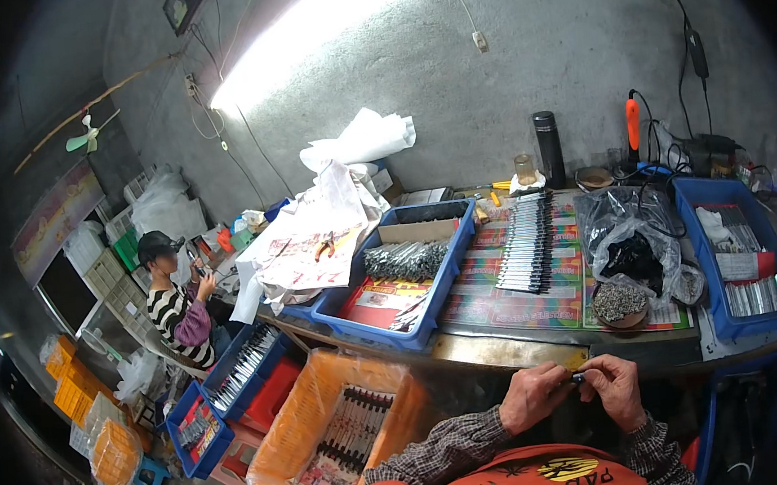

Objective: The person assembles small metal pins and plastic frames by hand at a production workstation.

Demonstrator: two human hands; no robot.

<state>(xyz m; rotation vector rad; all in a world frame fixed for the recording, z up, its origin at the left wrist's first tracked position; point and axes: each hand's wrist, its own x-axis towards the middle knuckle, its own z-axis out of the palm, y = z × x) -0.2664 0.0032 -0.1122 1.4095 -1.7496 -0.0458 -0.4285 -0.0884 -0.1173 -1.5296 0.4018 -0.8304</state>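
Observation:
Over the table's front edge, my left hand (534, 396) and my right hand (613, 389) meet at the fingertips. Between thumb and finger, my right hand pinches a small dark piece (578, 378), too small to name. My left hand's fingers are closed beside it; what they hold is hidden. Beyond them, slim pen-like rods (525, 242) lie side by side in a row on a colourful printed sheet (474, 304). To their right stand a bowl of tiny metal parts (621, 303) and a clear plastic bag (669, 263) with black parts inside.
Blue bins (469, 264) with slim metal pieces flank the sheet. A black flask (548, 150) and an orange-handled tool (634, 126) stand at the wall. An orange basket (284, 430) of pen-like pieces is at my left; farther left sits another person (182, 315).

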